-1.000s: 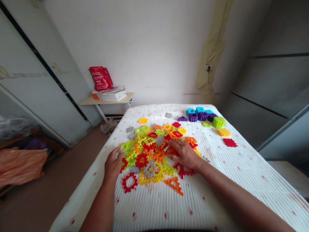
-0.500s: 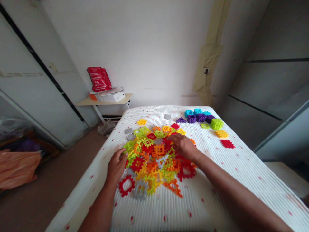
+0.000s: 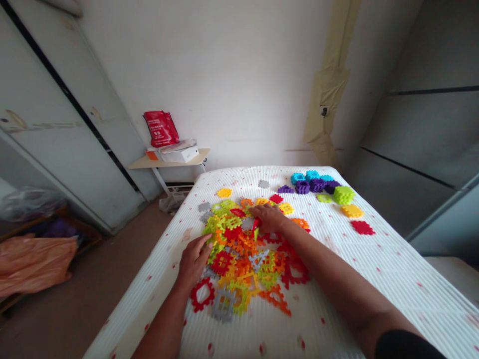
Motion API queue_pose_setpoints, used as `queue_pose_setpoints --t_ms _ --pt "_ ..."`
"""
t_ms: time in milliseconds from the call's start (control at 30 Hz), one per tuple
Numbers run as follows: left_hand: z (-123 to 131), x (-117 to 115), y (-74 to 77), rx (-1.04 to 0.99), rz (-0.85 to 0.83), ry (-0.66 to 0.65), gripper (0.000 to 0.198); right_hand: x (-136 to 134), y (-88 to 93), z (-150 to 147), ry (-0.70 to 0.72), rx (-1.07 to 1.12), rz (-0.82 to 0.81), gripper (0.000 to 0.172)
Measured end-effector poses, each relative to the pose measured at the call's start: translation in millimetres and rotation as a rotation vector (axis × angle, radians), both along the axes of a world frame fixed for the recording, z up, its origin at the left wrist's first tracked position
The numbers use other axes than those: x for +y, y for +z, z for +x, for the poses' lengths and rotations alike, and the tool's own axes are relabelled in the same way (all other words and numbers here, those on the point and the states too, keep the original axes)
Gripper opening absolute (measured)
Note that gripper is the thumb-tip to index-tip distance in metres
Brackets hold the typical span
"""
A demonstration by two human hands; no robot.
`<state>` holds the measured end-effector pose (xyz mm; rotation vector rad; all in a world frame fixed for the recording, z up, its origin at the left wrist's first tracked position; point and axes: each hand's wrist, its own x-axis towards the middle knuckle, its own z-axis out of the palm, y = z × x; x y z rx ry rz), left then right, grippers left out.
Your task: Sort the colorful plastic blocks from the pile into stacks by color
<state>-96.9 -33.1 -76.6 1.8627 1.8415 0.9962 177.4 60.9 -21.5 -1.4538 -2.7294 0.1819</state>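
Note:
A loose heap of notched plastic interlocking building pieces (image 3: 239,244) in red, orange, yellow, lime and grey covers the middle of the bed. My right hand (image 3: 268,218) is over the far right of the heap, its fingers curled down. A red building piece (image 3: 256,224) stands tilted at its thumb, with a lime edge just below; the hand partly hides what it grips. At the heap's left edge my left hand (image 3: 194,258) rests with fingers apart, touching or just beside the lime pieces (image 3: 212,227). Nothing shows in it.
Stacked turquoise pieces (image 3: 312,175), purple pieces (image 3: 317,185) and a lime stack (image 3: 343,195) stand at the bed's far right. A yellow stack (image 3: 352,211) and a red piece (image 3: 362,228) lie nearer. A small table (image 3: 204,154) with a red bag (image 3: 161,128) is beyond the bed.
My right hand has moved slightly left and farther over the heap, and a red piece now tilts up at its thumb. The whole view has shifted a little; my left hand stays beside the heap.

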Motion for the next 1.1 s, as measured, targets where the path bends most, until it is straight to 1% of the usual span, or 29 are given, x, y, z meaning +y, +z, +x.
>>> queue_pose_setpoints --t_ms 67,133,167,200,267,333,400,500,600,667,700,767,867,900,967,1033,1100 --pt "0 0 -0.7 -0.002 0.005 -0.019 0.047 0 -0.7 1 -0.017 -0.009 0.083 0.063" --pt "-1 0 -1.7 -0.009 0.008 -0.032 0.048 -1 -0.7 4 -0.031 -0.009 0.124 0.040" --pt "-1 0 -2.1 -0.013 0.007 -0.036 0.048 -1 -0.7 7 -0.048 0.001 0.134 0.031" --pt "-1 0 -2.6 -0.016 0.007 -0.038 0.048 -1 -0.9 9 -0.072 0.018 0.142 0.026" --pt "0 0 -3.2 -0.031 0.000 -0.052 0.048 2 -2.5 16 -0.127 0.078 0.155 0.025" --pt "0 -1 -3.7 -0.059 -0.015 -0.082 0.048 7 -5.9 25 -0.189 0.190 0.170 0.027" --pt "1 -1 -3.6 -0.105 -0.034 -0.116 0.048 14 -9.9 36 -0.258 0.365 0.176 0.030" --pt "4 -3 -1.0 -0.191 -0.064 -0.143 0.048 24 -14.0 52 -0.344 0.685 0.171 0.031" --pt "7 -6 3.8 -0.264 -0.094 -0.145 0.051 27 -13.4 63 -0.364 0.950 0.082 0.033" --pt "9 -7 6.0 -0.291 -0.109 -0.142 0.051 26 -10.6 66 -0.338 1.046 -0.016 0.034" --pt "9 -7 6.3 -0.300 -0.110 -0.144 0.051 25 -8.8 67 -0.326 1.056 -0.047 0.035" --pt "8 -7 5.1 -0.315 -0.091 -0.151 0.050 23 -4.9 67 -0.331 1.001 -0.020 0.032" --pt "6 -5 0.8 -0.337 -0.057 -0.157 0.049 18 0.5 62 -0.375 0.815 0.149 0.032" --pt "6 -4 -0.4 -0.342 -0.054 -0.158 0.048 15 2.0 59 -0.362 0.750 0.188 0.035" --pt "5 -4 -1.5 -0.345 -0.052 -0.157 0.048 7 4.5 49 -0.260 0.627 0.209 0.041" --pt "5 -4 -1.1 -0.343 -0.053 -0.158 0.048 -4 5.6 32 -0.092 0.488 0.187 0.048" --pt "6 -4 0.0 -0.337 -0.056 -0.165 0.047 -17 4.5 11 0.044 0.331 0.154 0.059"
